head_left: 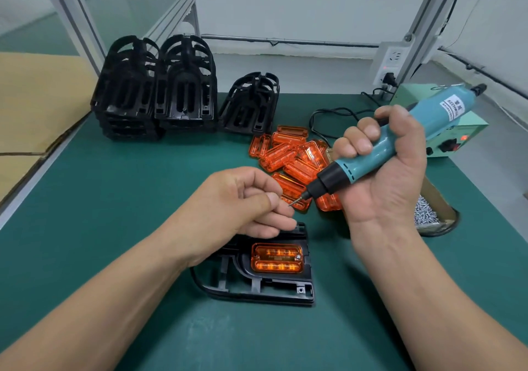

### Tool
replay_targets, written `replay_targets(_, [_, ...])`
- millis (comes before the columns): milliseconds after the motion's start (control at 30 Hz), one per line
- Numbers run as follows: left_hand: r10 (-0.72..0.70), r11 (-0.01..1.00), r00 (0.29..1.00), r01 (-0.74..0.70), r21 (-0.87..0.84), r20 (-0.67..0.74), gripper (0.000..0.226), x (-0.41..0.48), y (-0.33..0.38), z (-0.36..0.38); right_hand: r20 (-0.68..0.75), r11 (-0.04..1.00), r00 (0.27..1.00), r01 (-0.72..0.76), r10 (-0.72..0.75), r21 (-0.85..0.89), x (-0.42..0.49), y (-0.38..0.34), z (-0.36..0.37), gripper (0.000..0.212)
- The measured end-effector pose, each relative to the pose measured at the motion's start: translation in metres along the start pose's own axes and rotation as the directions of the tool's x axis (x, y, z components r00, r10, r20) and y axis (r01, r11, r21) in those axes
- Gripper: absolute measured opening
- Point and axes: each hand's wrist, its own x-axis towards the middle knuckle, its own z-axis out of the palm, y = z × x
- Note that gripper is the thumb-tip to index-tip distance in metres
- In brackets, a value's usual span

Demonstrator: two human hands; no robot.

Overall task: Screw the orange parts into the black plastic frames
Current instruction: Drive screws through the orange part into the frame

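A black plastic frame lies flat on the green mat in front of me, with an orange part seated in its opening. My left hand hovers just above the frame, thumb and fingers pinched on a small screw right at the driver's bit. My right hand grips a teal electric screwdriver, its bit pointing down-left toward my left fingertips. A pile of loose orange parts lies behind the hands.
Stacks of black frames stand at the back left, one more frame beside them. A tray of small screws sits at the right behind my wrist. A green power unit with cable stands at the back right.
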Motion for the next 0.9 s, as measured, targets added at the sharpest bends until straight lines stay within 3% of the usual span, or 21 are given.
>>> replay_targets(167, [0.062, 0.996, 0.996, -0.059, 0.062, -0.056, 0.007, -0.0005, -0.0023, 0.0021, 0.011, 1.000, 1.000, 0.005, -0.005, 0.002, -0.0005, 0.0005, 0.0004, 0.013])
replay_targets(433, [-0.050, 0.968, 0.999, 0.050, -0.244, 0.004, 0.010, 0.0007, -0.0008, 0.0042, 0.015, 0.999, 1.000, 0.026, -0.027, 0.029, 0.0002, -0.0009, 0.0006, 0.015])
replay_targets(900, [-0.089, 0.951, 0.996, 0.081, -0.299, -0.013, 0.014, 0.0005, -0.0002, 0.0041, 0.023, 0.999, 0.999, 0.022, -0.023, 0.029, -0.0002, -0.0001, -0.0010, 0.015])
